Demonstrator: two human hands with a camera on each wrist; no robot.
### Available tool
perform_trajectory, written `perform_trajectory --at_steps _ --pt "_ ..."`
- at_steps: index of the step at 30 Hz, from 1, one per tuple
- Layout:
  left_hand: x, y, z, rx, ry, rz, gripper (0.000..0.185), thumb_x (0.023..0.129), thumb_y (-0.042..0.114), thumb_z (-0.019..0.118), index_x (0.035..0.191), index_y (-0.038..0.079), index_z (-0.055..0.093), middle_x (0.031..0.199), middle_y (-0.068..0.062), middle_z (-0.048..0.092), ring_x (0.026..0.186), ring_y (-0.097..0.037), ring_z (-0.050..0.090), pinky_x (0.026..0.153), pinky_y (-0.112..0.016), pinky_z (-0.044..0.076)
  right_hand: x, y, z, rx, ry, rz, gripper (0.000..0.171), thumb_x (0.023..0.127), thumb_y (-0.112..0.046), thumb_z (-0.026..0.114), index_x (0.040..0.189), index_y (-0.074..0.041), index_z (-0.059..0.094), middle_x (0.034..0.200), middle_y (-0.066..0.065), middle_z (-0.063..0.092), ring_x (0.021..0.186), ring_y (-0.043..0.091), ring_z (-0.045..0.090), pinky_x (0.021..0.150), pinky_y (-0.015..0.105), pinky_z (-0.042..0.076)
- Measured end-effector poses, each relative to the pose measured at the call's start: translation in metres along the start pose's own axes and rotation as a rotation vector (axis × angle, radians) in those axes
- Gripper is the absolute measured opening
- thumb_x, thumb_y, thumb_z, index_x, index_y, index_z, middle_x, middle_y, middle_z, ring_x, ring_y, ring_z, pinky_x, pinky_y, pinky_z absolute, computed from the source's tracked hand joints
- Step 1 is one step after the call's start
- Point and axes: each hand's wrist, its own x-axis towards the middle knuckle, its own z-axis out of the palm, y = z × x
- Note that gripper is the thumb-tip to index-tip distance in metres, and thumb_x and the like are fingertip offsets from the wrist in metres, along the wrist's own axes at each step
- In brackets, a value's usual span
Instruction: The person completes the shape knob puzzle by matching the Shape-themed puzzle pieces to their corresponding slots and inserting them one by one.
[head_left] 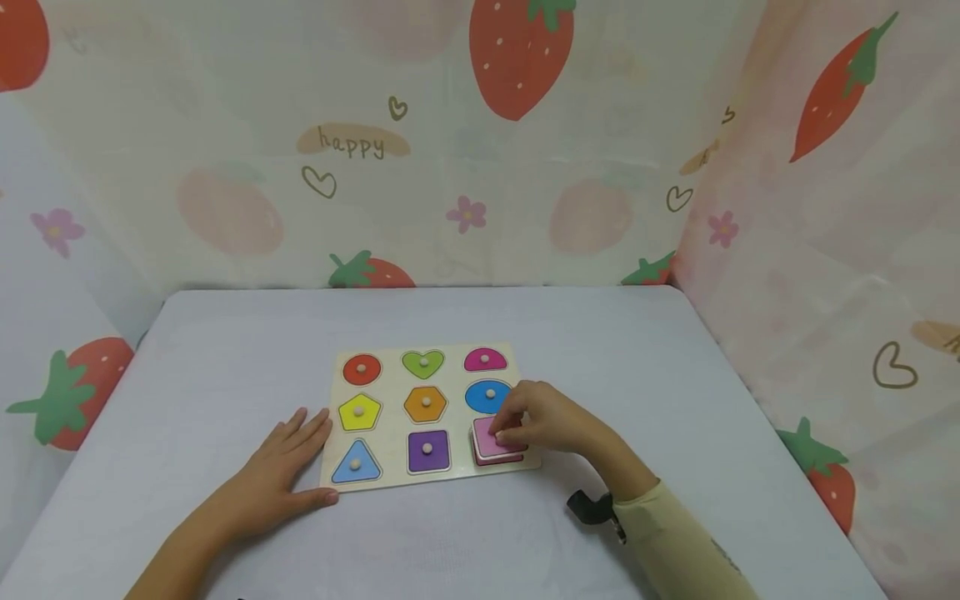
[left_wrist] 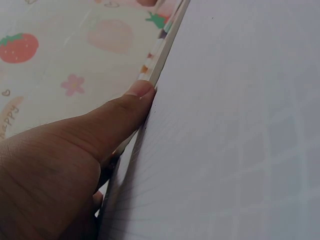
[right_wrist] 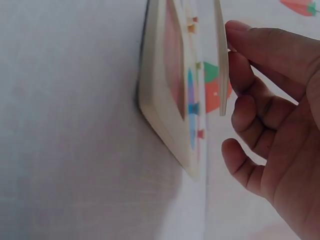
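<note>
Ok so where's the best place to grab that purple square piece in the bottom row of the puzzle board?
Probably by the small round knob at its centre, pinched from straight above. The purple square piece sits flush in its recess in the puzzle board, so its edges offer no purchase. The left hand lies flat at the board's left edge, and the right hand holds the pink piece beside it.

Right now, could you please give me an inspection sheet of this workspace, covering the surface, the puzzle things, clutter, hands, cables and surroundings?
Surface: pale table, covered with plain cloth.
Job's things: wooden puzzle board lying flat; eight shapes seated; pink square piece lifted above its bottom-right recess.
Clutter: nothing seen.
Hands: left hand flat, thumb against the board's near-left corner; right hand pinching the pink square piece, apparently by its knob.
Cables: nothing seen; a black wrist strap sits on the right wrist.
Surroundings: strawberry-print curtains on three sides.
</note>
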Motion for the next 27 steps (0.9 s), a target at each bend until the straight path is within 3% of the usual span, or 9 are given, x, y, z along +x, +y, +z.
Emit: perform_trajectory --at_steps 11,19,27 --pt "0.000 0.003 -0.004 -0.009 -0.009 -0.017 0.109 0.079 0.074 0.071 0.163 0.017 0.030 0.171 -0.004 0.022 0.159 -0.035 0.006 0.126 -0.061 0.014 0.007 0.010 0.009 -0.049 -0.031 -0.011 0.006 0.089 -0.026 0.082 0.094 -0.026 0.082 0.081 -0.015 0.065 0.087 0.011 0.059 0.076 0.028 0.053" --pt "0.001 0.003 -0.002 -0.010 -0.009 -0.019 0.109 0.079 0.073 0.071 0.163 0.016 0.030 0.171 -0.004 0.022 0.159 -0.035 0.005 0.128 -0.057 0.010 0.008 0.010 0.013 -0.059 -0.045 -0.010 0.006 0.088 -0.027 0.082 0.094 -0.027 0.083 0.079 -0.015 0.065 0.084 0.011 0.060 0.074 0.028 0.054" --pt "0.000 0.006 -0.005 -0.009 -0.015 -0.026 0.108 0.079 0.071 0.073 0.162 0.015 0.031 0.171 -0.005 0.023 0.159 -0.036 0.006 0.126 -0.061 0.013 0.010 0.011 0.017 -0.060 -0.041 -0.005 0.006 0.087 -0.027 0.084 0.093 -0.027 0.082 0.077 -0.014 0.065 0.080 0.011 0.061 0.070 0.025 0.055"
